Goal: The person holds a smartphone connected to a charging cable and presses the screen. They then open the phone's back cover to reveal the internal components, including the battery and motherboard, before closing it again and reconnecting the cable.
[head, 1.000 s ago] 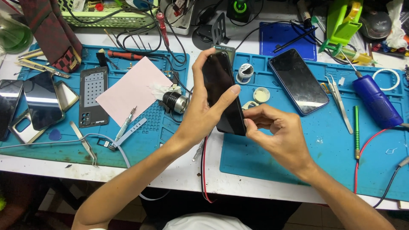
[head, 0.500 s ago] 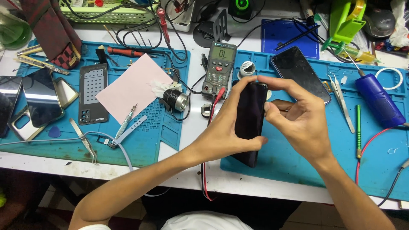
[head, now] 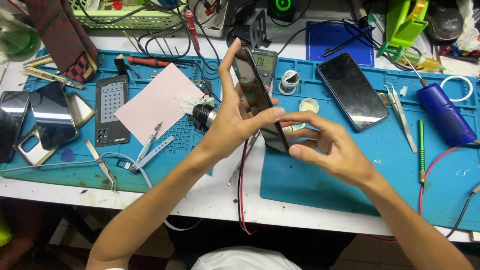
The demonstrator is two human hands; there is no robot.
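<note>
Black and glossy, the phone (head: 260, 102) stood tilted on its long edge above the gap between the two blue mats (head: 320, 175), lifted clear of the worktop (head: 210, 200). The left hand (head: 232, 122) held it in a closed grip: the thumb pressed across the near face toward the lower end, the index finger ran up along the far edge to the top corner, and the remaining fingers wrapped behind. That forearm rose from the lower left, wrist bent slightly back. The right hand (head: 327, 147) came in from the lower right with its palm turned inward; its thumb and forefinger were drawn together on the phone's lower corner in a light pinch, while the other fingers curled loosely beneath and touched nothing. Just behind the phone sat a multimeter (head: 265, 62), and a second dark phone (head: 352, 97) lay flat on the right mat, well apart from both hands. A pink sheet (head: 157, 102) rested on the left mat.
</note>
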